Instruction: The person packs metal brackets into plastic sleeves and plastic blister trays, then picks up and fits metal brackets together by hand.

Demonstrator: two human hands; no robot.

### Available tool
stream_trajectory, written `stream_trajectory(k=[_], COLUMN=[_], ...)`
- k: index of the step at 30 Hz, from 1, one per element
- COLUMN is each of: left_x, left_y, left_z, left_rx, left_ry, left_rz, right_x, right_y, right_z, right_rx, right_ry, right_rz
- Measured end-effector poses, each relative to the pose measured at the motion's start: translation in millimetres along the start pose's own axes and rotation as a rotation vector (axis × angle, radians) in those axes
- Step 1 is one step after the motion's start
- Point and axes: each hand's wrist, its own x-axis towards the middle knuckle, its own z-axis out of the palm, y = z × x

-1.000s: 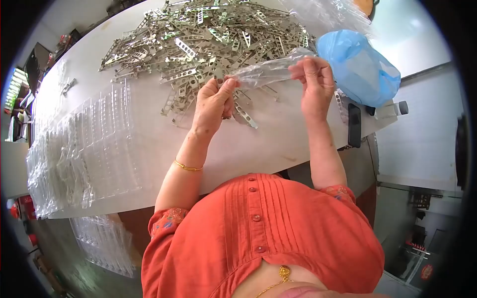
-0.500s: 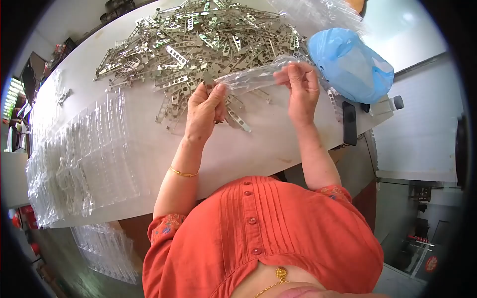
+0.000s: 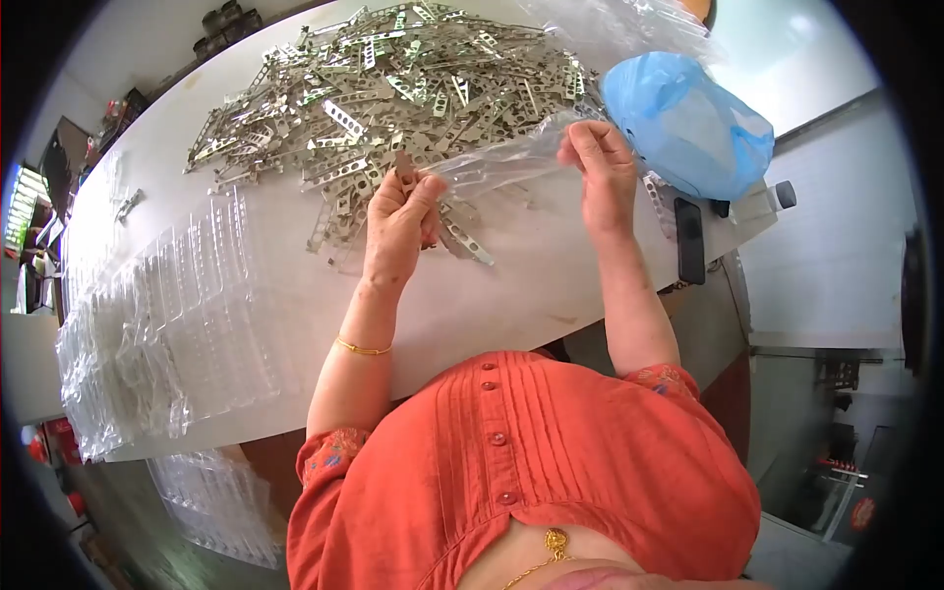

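A clear plastic bag (image 3: pixel 501 162) stretches between my hands above the near side of a pile of flat metal strips (image 3: pixel 393 93) with punched holes. My left hand (image 3: pixel 398 226) is closed, thumb against fingers, on the bag's left end. A metal piece (image 3: pixel 403 163) shows at the top of that hand's fingers. My right hand (image 3: pixel 607 177) is at the bag's right end, its fingers curled and the fingertips at the film. A loose strip (image 3: pixel 468 244) lies on the table just right of my left hand.
Stacked clear plastic trays (image 3: pixel 167 324) cover the left of the white table (image 3: pixel 472 315). A blue plastic bag (image 3: pixel 688 128), a phone (image 3: pixel 690 241) and a clear bottle (image 3: pixel 762 205) lie on the right. More clear film (image 3: pixel 619 29) is at the back.
My right hand has shifted slightly right, its fingers now curled in more. My left hand keeps hold of the bag, and the metal piece at its fingers shows more clearly.
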Motion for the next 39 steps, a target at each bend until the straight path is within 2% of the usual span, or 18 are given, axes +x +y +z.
stream_trajectory(k=[6, 8, 12, 14, 19, 23, 26, 28, 30, 39], left_x=[0, 0, -1, -3, -2, 3, 0, -2, -1, 2], left_y=[1, 3, 3, 11, 2, -7, -3, 0, 0, -2], left_z=[-1, -1, 9, 6, 3, -1, 2, 1, -2, -5], left_rx=[-0.038, -0.013, -0.047, 0.065, -0.002, -0.115, -0.073, -0.088, -0.112, -0.130], left_ry=[-0.037, -0.135, -0.058, -0.064, -0.084, -0.104, -0.079, -0.106, -0.204, -0.223], left_rz=[0.026, 0.048, 0.048, -0.043, -0.018, -0.011, 0.006, 0.045, -0.017, 0.026], right_x=[-1, -2, -2, -2, -4, -7, -9, -12, -15, -24], right_y=[5, 8, 10, 8, 6, 4, 3, 1, -4, -9], right_z=[0, -1, 4, 8, 10, 10, 10, 10, 12, 11], right_rx=[0.010, 0.016, 0.018, -0.020, -0.017, -0.015, -0.015, -0.001, -0.015, -0.001], right_ry=[0.062, 0.086, 0.104, 0.122, 0.096, 0.065, 0.075, 0.095, 0.094, 0.123], right_rz=[-0.035, -0.035, 0.000, -0.001, 0.030, -0.075, -0.130, -0.100, -0.114, -0.075])
